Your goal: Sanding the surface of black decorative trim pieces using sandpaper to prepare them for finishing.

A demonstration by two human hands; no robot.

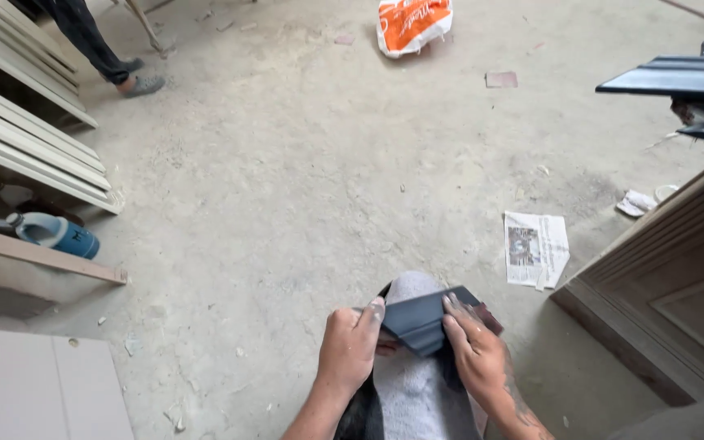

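Head view: both hands, left hand (350, 346) and right hand (473, 349), grip a dark sheet (421, 320).

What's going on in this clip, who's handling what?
A person looks down at their own two hands. The left hand and right hand both grip a folded dark grey sheet, possibly sandpaper, held over a pale grey cloth that seems to lie on their lap. Around them is a dusty concrete floor with a newspaper page, an orange and white bag, a blue jug and stacked pale mouldings. Another person's foot shows at the top left.
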